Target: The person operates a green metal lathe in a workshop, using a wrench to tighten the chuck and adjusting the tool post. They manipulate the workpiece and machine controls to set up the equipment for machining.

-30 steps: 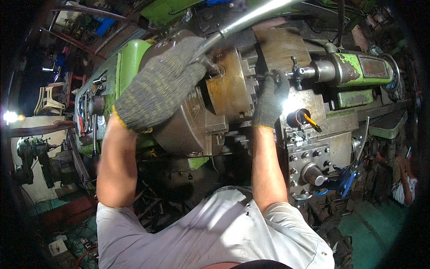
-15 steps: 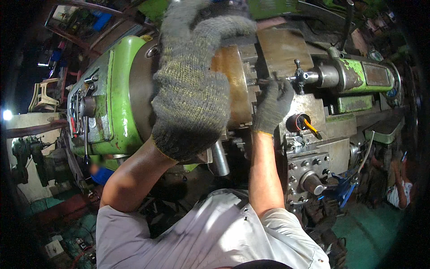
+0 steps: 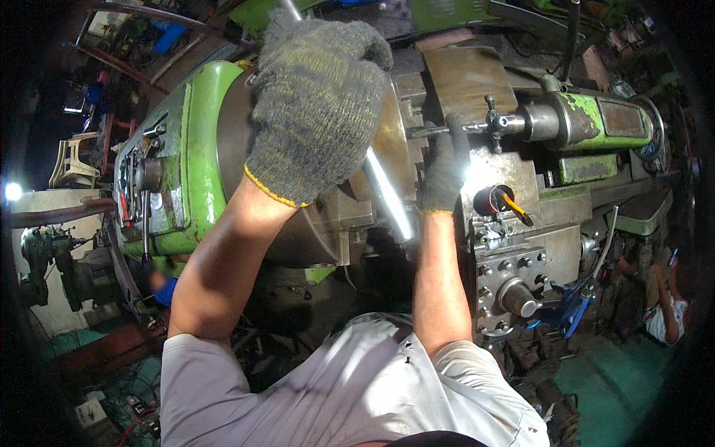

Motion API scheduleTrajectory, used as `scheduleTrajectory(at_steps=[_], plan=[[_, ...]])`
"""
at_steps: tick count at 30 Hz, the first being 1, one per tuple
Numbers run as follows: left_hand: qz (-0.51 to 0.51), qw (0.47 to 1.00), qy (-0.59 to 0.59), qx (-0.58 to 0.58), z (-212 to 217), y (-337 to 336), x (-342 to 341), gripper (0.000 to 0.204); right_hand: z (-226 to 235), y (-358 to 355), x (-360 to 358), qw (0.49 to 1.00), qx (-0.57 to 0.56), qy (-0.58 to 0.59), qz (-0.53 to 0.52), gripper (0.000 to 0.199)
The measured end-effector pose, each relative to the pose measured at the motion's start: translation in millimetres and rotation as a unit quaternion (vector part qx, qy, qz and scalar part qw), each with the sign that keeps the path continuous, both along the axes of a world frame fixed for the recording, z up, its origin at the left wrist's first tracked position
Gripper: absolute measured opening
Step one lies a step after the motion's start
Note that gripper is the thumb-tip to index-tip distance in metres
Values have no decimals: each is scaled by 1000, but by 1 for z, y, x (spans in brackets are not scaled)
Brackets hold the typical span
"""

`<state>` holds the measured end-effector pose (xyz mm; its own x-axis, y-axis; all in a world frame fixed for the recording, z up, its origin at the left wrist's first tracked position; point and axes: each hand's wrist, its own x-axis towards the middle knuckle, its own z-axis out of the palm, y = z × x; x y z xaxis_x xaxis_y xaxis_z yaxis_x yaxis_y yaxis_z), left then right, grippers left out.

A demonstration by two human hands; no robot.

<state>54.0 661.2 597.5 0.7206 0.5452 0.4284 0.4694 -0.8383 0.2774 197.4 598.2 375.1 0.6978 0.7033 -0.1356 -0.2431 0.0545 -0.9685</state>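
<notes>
My left hand (image 3: 320, 104), in a grey-yellow knit glove, is closed round a long shiny steel bar (image 3: 387, 195). The bar slants across the front of a large lathe chuck (image 3: 350, 205); its lower end points toward me, and its upper end shows beyond the glove. Whether the bar touches the chuck is hidden. My right hand (image 3: 442, 175), gloved too, is raised at a drill bit (image 3: 428, 132), its fingers closed about it, partly blurred. The bit runs from the tailstock's drill chuck (image 3: 497, 124) toward the chuck face.
The green headstock (image 3: 205, 149) with levers stands at left, the green tailstock (image 3: 596, 123) at right. Below my right hand lies the carriage with a bolted tool post (image 3: 514, 294) and a round cup holding a yellow-handled brush (image 3: 514, 207). A person (image 3: 666, 313) is at far right.
My left hand has come down and nearer with the bar, whose lower end has swung rightward and away from me. The right hand's fingers have shifted slightly left along the drill bit.
</notes>
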Motion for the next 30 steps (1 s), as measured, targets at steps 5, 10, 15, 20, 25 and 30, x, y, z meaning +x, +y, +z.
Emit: scheduleTrajectory(at_steps=[5,10,15,20,25,30], plan=[[-16,973,49,225,-9,10,-5,19,-1,-5,-1,995,25,-64,66,42],[80,996,4,28,-7,-10,1,19,4,-6,-5,993,36,-55,102,42],[76,988,53,122,-3,-6,-5,18,5,-8,-6,997,29,-43,50,43],[80,965,94,233,-8,-5,-3,27,18,-1,-4,985,86,132,76,40],[155,954,169,194,-5,0,5,38,-14,2,0,998,50,36,28,41],[206,945,202,154,-1,3,11,36,-10,0,0,999,27,-28,-1,41]])
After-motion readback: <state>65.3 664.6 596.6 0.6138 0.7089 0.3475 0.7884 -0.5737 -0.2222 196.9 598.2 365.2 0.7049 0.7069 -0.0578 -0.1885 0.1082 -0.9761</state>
